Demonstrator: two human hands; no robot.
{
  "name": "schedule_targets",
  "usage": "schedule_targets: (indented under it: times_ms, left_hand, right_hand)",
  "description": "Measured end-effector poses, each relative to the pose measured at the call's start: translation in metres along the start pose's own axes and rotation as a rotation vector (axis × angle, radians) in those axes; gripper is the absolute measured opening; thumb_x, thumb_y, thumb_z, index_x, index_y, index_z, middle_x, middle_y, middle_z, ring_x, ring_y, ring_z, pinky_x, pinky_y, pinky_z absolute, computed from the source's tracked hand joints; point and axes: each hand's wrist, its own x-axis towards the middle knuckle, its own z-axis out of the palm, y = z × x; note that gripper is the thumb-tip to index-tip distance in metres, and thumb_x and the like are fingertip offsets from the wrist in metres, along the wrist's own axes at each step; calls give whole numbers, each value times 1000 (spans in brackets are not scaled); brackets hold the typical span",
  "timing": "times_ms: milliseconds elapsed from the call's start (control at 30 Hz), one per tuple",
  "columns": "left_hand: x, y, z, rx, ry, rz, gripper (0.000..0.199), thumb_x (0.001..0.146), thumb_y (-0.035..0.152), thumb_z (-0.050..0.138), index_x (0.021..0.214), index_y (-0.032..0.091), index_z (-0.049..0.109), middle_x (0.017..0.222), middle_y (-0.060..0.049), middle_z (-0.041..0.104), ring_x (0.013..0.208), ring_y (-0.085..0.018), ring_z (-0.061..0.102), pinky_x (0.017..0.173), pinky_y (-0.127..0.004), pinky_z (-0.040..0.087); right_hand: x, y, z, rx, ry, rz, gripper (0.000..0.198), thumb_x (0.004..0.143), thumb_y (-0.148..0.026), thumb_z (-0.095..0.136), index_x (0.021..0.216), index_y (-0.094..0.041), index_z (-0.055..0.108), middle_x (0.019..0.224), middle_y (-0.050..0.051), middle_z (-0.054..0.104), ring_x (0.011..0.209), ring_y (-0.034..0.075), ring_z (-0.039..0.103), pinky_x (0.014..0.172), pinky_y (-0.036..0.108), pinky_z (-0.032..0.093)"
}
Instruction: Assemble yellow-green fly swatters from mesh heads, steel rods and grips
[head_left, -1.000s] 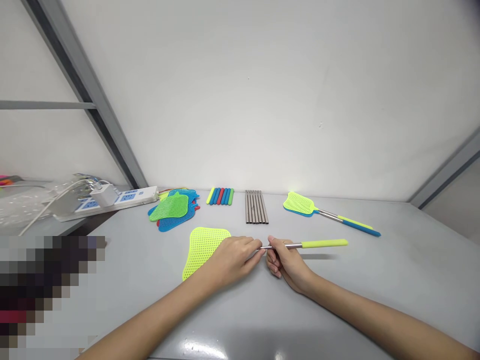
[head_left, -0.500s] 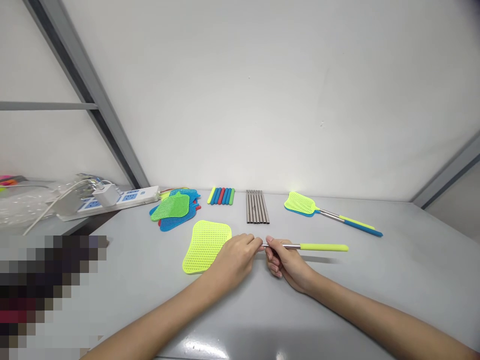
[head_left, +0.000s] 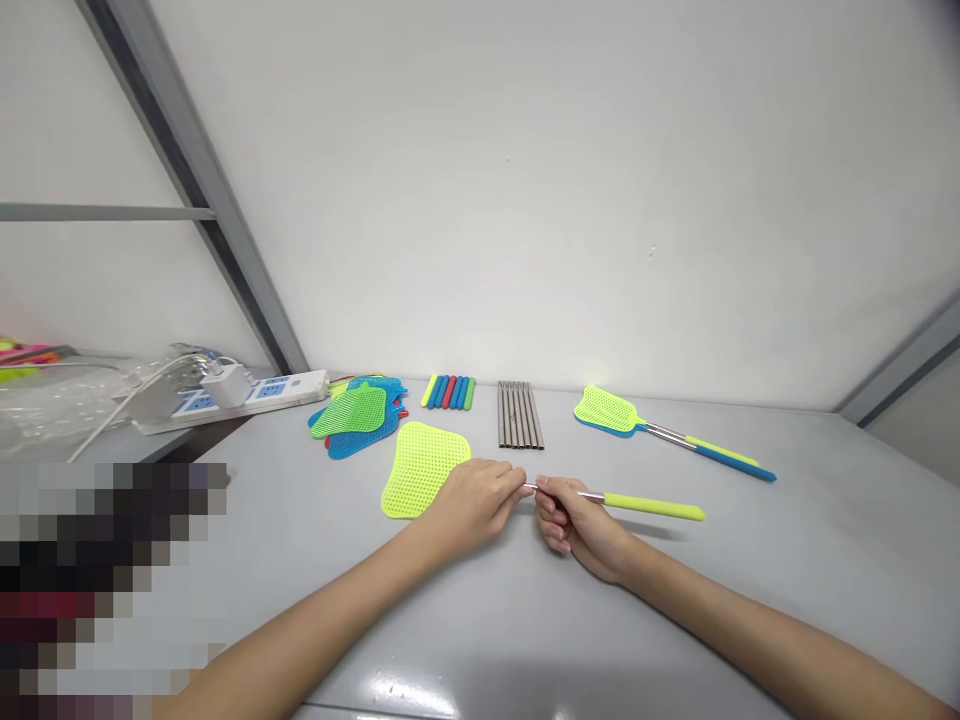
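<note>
A yellow-green fly swatter (head_left: 424, 470) with a perforated head, a thin metal rod and a yellow-green grip is held just over the table in both hands. My left hand (head_left: 484, 500) is closed round the neck between head and rod, hiding that joint. My right hand (head_left: 577, 520) pinches the metal rod a short way to the right, its other fingers curled. The yellow-green grip (head_left: 652, 507) sticks out beyond my right hand, tilted slightly down to the right.
Loose swatter heads (head_left: 356, 415) lie piled at the back left. Several coloured grips (head_left: 448, 392) and several metal tubes (head_left: 520, 415) are lined up along the wall. Two whole swatters (head_left: 675, 435) lie at the right. A power strip (head_left: 247, 398) with cables and plastic wrap (head_left: 60, 410) sits far left.
The swatter has tilted: its head has risen slightly and its grip end has dipped. Both hands keep hold of it. The whole view has shifted a little.
</note>
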Motion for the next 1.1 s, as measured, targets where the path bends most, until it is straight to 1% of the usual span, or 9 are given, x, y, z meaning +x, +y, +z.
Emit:
schedule_targets:
  times_ms: [133,367,500,733,1100]
  left_hand:
    - [5,-11,4,12,14,59,28,88,30,32,66,18,43,59,1,51,55,-12,46,51,-24,24]
    - [10,-25,8,-5,31,127,30,87,31,32,63,17,42,56,2,50,54,-11,47,51,-24,25]
    - [10,-30,8,-9,46,135,31,87,33,32,62,17,42,55,2,49,52,-11,46,50,-24,25]
    - [10,-36,8,-10,52,155,32,87,34,32,62,18,42,54,2,48,51,-11,44,50,-24,24]
    - [9,-44,4,-26,38,136,33,86,33,33,59,17,42,52,2,46,49,-10,42,49,-24,25]
  right_hand:
    - [3,-2,-2,4,-11,37,33,78,-35,48,55,-18,31,48,-8,20,38,5,23,33,17,16]
    - [5,-1,0,4,18,3,33,76,-36,50,56,-19,31,46,-9,20,39,4,20,34,17,14]
    - [5,-1,3,-10,46,-13,34,74,-37,52,55,-19,31,46,-9,21,38,4,20,34,17,14]
    - [7,2,3,-9,63,-57,33,75,-36,51,55,-19,31,46,-9,21,38,4,20,34,18,13]
    - [8,2,4,30,95,-102,34,72,-33,54,54,-19,30,48,-9,22,39,4,20,33,17,13]
